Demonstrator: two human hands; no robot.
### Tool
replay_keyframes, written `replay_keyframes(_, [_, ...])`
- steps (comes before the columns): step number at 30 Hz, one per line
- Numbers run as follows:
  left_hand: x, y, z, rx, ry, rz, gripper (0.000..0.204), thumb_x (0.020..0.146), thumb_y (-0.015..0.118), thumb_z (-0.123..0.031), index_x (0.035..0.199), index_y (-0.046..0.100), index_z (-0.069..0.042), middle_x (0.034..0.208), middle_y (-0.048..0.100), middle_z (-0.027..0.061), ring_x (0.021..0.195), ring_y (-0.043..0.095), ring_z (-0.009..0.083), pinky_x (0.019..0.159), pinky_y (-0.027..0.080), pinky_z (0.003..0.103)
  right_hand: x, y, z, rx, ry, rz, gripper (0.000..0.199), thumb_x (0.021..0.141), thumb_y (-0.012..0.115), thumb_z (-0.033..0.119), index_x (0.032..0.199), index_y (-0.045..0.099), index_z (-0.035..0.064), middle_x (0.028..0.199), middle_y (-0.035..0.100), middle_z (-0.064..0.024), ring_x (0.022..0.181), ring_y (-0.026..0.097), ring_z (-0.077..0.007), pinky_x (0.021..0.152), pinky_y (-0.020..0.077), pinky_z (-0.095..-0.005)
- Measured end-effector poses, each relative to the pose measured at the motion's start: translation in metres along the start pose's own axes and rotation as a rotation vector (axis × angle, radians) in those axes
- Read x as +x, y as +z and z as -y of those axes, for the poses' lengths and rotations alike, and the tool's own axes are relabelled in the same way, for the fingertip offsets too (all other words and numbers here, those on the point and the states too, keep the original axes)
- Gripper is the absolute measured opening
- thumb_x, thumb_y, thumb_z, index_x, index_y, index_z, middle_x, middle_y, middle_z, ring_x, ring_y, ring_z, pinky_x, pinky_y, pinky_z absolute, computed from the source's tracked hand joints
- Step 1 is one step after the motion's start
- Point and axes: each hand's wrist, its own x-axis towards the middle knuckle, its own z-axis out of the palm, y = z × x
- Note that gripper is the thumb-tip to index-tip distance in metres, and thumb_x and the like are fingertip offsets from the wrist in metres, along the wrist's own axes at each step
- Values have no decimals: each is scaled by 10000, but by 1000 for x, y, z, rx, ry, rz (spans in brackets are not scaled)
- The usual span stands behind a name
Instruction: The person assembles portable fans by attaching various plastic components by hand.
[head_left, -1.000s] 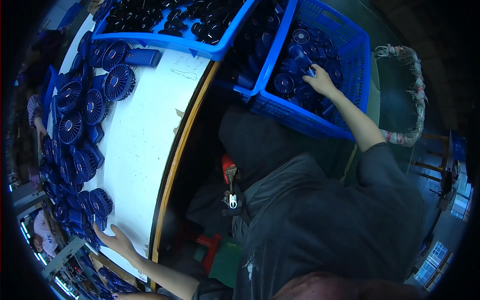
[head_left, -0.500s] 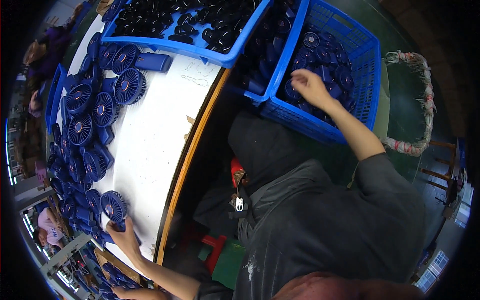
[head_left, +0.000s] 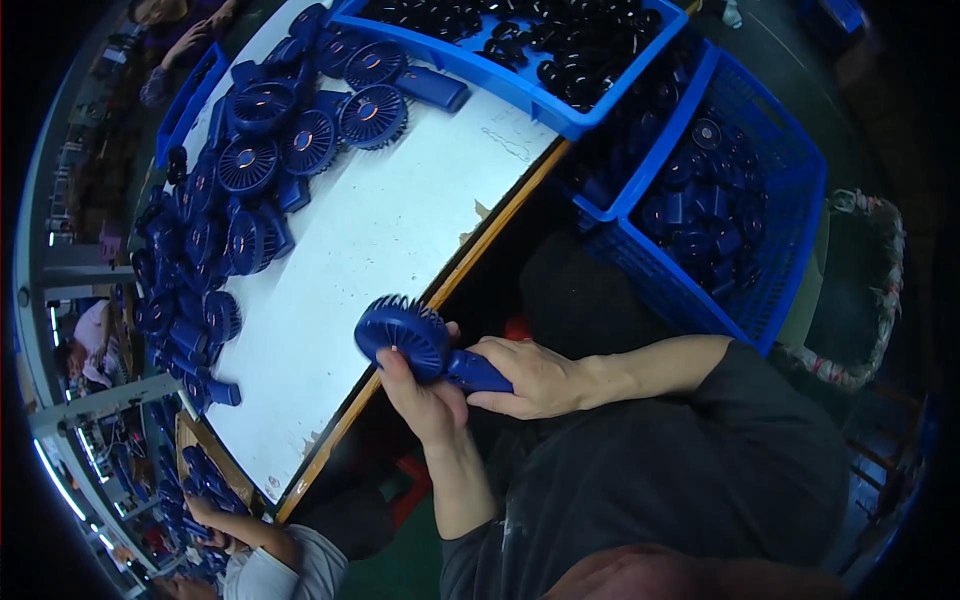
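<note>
A dark blue handheld fan [head_left: 402, 335] is held over the table's wooden edge, its round slatted head to the left and its handle toward me. My left hand [head_left: 425, 398] supports the fan head from below, thumb laid on its slatted face. Around the handle, the fingers of my right hand [head_left: 535, 378] are closed, hiding part of it. On the white table [head_left: 370, 230] to the left lies a pile of similar blue fans [head_left: 247, 165], heads and handles overlapping.
At the far side of the table sits a blue tray [head_left: 500, 75] of small black parts. Right of the table, a blue crate [head_left: 800, 230] holds more fans. A wrapped handle loop [head_left: 890, 290] stands beyond it. Another person's arm [head_left: 245, 525] reaches among fans at lower left.
My left hand has brought a fan from the pile to the table edge. My right hand has left the crate and gripped its handle. The view has shifted.
</note>
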Motion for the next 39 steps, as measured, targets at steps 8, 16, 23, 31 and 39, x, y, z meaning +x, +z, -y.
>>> replay_keyframes(8, [-7,9,-3,-219,-228,569,974,844,686,-603,1470,347,60,1516,365,273,1425,328,436,1187,256,526,80,-92,79,-525,-92,643,504,978,517,479,1026,627,-11,929,686,-197,800,680,-385,765,555,-450])
replay_keyframes(16, [-1,-5,-31,-279,-82,573,276,780,690,54,1031,590,-5,914,576,155,926,603,297,712,614,425,214,-285,-13,-1177,297,-193,251,873,715,163,1042,628,-1,964,679,-173,907,681,-268,782,557,-362])
replay_keyframes(23, [-5,-15,-33,-123,-176,396,192,839,690,25,985,568,0,870,603,172,784,651,226,560,589,304,202,-324,-35,-850,99,-366,408,916,620,130,1313,573,51,1037,620,-122,897,637,-194,728,561,-316])
replay_keyframes(31, [-5,8,-31,-134,-119,154,431,918,662,-34,1301,490,66,1114,619,162,916,656,196,620,611,290,97,-91,65,73,88,146,428,905,645,81,1326,582,34,1114,656,-118,896,678,-155,780,567,-272])
replay_keyframes(39, [-9,-10,-45,-174,-220,128,344,893,682,-10,1210,553,21,979,631,114,841,660,185,512,559,262,84,-48,48,-292,-489,155,344,845,698,3,1185,649,-14,1020,606,-128,885,645,-231,742,561,-320])
